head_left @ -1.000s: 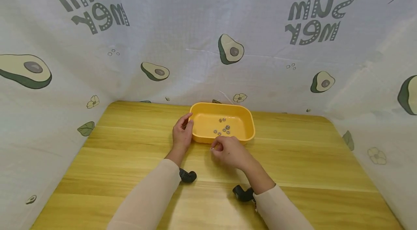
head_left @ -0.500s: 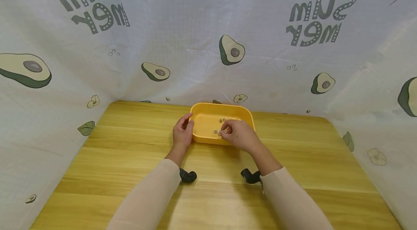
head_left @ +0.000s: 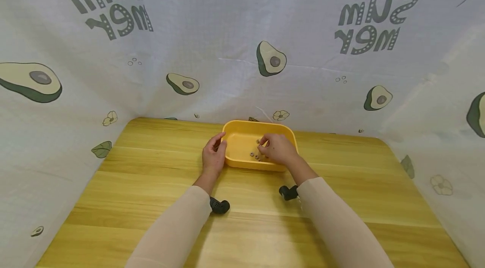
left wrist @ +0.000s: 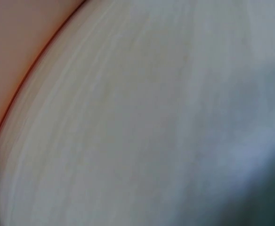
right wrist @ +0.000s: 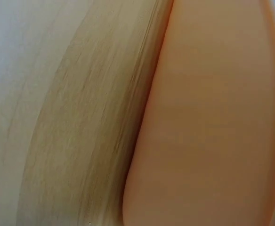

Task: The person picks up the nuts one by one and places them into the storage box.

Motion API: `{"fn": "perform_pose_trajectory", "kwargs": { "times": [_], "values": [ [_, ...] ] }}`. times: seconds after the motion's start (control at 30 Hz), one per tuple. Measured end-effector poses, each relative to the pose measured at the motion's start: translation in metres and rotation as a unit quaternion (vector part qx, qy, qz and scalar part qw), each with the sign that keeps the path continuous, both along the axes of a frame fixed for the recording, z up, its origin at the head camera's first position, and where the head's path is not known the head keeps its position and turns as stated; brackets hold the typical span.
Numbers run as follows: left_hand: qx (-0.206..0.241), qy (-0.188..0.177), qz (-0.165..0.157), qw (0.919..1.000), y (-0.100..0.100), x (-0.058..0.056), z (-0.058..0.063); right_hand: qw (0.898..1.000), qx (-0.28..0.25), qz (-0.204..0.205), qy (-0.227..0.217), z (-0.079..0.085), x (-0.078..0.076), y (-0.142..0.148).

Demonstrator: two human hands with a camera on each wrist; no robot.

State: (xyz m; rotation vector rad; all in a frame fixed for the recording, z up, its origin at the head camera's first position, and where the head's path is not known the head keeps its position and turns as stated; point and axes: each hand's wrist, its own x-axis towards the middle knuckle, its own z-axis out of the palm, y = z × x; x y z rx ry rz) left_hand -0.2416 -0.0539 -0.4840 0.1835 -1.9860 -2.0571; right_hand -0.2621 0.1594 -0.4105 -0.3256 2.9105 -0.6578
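Note:
In the head view a yellow plastic tray sits near the table's far edge. Several small metal nuts lie on its floor. My left hand rests beside the left wall, its fingers and thumb relaxed and touching the rim. Over the tray's right half, my right hand has thumb and index finger curled close together among the nuts, covering some of them. I cannot tell whether a nut is between those fingertips. The tray's outer wall fills the right wrist view's right side.
The tray stands on a wood-grain table. A white cloth printed with avocados hangs behind it and at both sides. Dark wrist-worn devices show below the left wrist and right wrist.
My right hand has moved from in front of the tray, where it pinched a small nut, up and right over the tray's floor. The left hand has stayed at the left wall.

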Motion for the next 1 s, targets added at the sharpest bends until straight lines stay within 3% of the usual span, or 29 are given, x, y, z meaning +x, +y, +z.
{"fn": "perform_pose_trajectory", "kwargs": {
  "times": [0.5, 0.8, 1.0],
  "values": [
    [-0.004, 0.002, 0.002, 1.0, 0.002, 0.001, -0.001, 1.0, -0.01, -0.02, -0.003, 0.0, -0.003, -0.001],
    [0.0, -0.003, 0.0, 1.0, 0.001, 0.001, -0.001, 0.999, -0.033, -0.018, 0.0, 0.003, 0.009, 0.0],
    [0.002, 0.008, -0.006, 1.0, -0.001, -0.001, -0.001, 0.996, -0.074, -0.046, 0.011, 0.013, 0.02, 0.005]
  ]
}}
